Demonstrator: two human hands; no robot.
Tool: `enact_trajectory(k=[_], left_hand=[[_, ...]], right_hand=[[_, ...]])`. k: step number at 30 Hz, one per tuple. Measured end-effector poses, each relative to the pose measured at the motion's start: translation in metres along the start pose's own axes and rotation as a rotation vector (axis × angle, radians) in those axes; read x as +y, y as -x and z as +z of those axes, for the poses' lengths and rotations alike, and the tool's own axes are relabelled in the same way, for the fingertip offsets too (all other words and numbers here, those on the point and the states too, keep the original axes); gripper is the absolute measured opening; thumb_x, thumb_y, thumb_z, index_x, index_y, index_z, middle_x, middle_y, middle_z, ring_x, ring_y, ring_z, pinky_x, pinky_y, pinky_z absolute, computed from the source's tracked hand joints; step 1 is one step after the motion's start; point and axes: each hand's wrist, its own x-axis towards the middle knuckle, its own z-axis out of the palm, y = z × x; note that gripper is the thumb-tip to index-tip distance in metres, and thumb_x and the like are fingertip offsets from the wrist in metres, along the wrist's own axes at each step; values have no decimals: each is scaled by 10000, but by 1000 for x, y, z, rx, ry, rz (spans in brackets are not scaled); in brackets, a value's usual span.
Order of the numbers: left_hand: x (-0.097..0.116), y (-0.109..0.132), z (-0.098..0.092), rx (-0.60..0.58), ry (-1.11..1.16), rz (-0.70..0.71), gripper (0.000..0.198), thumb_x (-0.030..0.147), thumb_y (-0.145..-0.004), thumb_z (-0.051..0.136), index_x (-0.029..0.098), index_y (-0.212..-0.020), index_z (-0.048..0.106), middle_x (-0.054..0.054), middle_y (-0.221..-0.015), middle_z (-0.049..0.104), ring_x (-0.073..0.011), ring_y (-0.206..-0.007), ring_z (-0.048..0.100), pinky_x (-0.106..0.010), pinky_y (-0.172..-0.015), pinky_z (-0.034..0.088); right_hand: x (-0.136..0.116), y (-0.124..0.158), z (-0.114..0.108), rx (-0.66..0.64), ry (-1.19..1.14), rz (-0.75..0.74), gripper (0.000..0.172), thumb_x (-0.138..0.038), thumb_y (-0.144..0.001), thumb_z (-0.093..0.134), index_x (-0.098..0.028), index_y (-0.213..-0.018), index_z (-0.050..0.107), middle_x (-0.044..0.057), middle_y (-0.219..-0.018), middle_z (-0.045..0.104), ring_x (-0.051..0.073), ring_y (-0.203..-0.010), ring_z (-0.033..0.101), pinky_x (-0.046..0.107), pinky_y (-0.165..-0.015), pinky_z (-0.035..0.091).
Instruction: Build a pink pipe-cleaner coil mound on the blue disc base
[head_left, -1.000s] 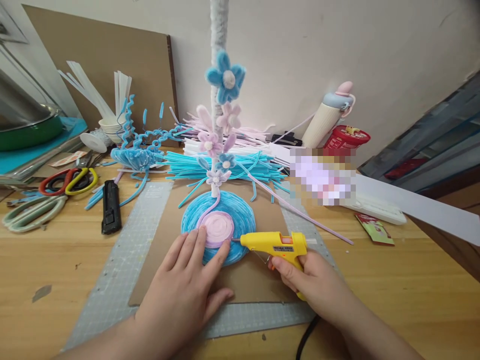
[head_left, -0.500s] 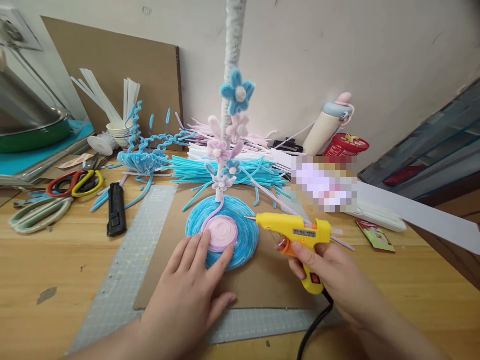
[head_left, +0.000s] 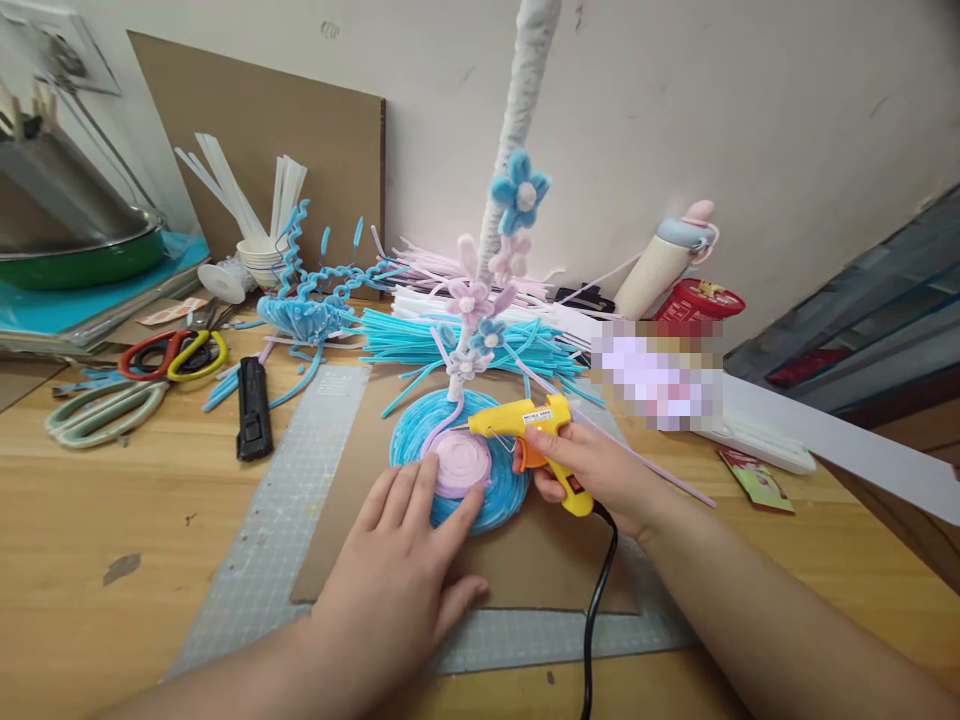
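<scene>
My right hand (head_left: 570, 460) is wrapped round a yellow hot glue gun (head_left: 517, 422), its nozzle over the upper edge of a pale pink coil (head_left: 463, 458). The coil lies on a round blue pipe-cleaner base (head_left: 499, 508). My left hand (head_left: 405, 540) rests palm down with fingers spread, fingertips touching the coil and base. A lilac pipe cleaner curves round the coil from the foot of a white wrapped stem (head_left: 523, 100). Blue flowers (head_left: 523, 193) and pink flowers (head_left: 469, 300) sit along this stem, which leans right.
Cardboard (head_left: 337, 520) lies under the base on a grey cutting mat (head_left: 247, 590). Bundled blue pipe cleaners (head_left: 450, 340) lie behind. Scissors (head_left: 109, 412) and a black utility knife (head_left: 253, 410) are at left. A bottle (head_left: 656, 265) leans at back right; a black cord (head_left: 592, 620) trails from the glue gun.
My right hand has brought the glue gun left and up, from beside the base to over the coil's edge. The stem tilts further right. My left hand stays on the coil.
</scene>
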Motion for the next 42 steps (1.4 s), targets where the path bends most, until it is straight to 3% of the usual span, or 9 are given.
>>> enact_trajectory(k=[6, 9, 14, 19, 26, 31, 37, 42], left_hand=[[0, 1, 0, -4, 27, -18, 639, 592, -814, 560, 322, -1381, 444, -171, -1401, 469, -382, -1229, 474, -520, -1008, 325], [0, 0, -1, -8, 21, -15, 640, 579, -809, 575, 315, -1378, 450, -181, -1397, 473, -389, -1226, 478, -520, -1002, 326], [1, 0, -2, 7, 45, -26, 616, 638, -829, 509, 318, -1355, 483, -166, -1389, 490, -370, -1224, 482, -508, -1015, 314], [1, 1, 1, 26, 24, -18, 629, 649, -820, 514, 306, -1346, 493, -182, -1392, 485, -369, -1235, 482, -505, -1018, 326], [1, 1, 2, 32, -2, -1, 628, 594, -808, 571, 292, -1352, 490, -175, -1387, 493, -373, -1236, 475, -512, -1015, 325], [2, 1, 2, 28, 25, -24, 623, 654, -824, 501, 317, -1347, 497, -140, -1388, 503, -354, -1228, 479, -503, -1027, 309], [1, 3, 2, 21, -26, 3, 633, 575, -813, 571, 296, -1371, 464, -177, -1385, 499, -372, -1234, 489, -504, -1025, 321], [1, 2, 0, 16, -43, 21, 672, 524, -786, 623, 272, -1384, 451, -220, -1370, 501, -395, -1212, 509, -518, -996, 350]], right_hand=[[5, -3, 2, -2, -41, 12, 466, -598, -831, 551, -142, -747, 597, -16, -471, 518, 72, -419, 406, 223, -438, 229], [5, -2, 5, -10, -77, -53, 392, -529, -833, 576, -142, -802, 631, 4, -549, 575, 82, -452, 455, 220, -451, 294], [0, 0, 12, 32, -27, -235, 178, -332, -715, 655, -185, -813, 634, 39, -804, 658, 162, -703, 568, 285, -652, 459], [-3, -14, 13, -5, 19, -253, 199, -316, -636, 648, -200, -798, 645, 10, -771, 631, 197, -786, 580, 304, -739, 466], [-4, -36, 15, -167, 19, -269, 220, -304, -713, 608, -199, -887, 693, 21, -908, 692, 211, -914, 613, 324, -878, 452], [-5, -34, 17, -170, 129, -280, 311, -321, -708, 609, -202, -980, 705, 20, -980, 708, 237, -985, 614, 339, -891, 467], [-5, -28, 5, -68, 278, -277, 251, -334, -739, 613, -200, -928, 710, 36, -935, 707, 247, -937, 617, 366, -867, 477], [-4, -9, -13, -40, 107, -309, 205, -364, -767, 615, -193, -868, 666, 58, -919, 702, 241, -907, 627, 373, -843, 479]])
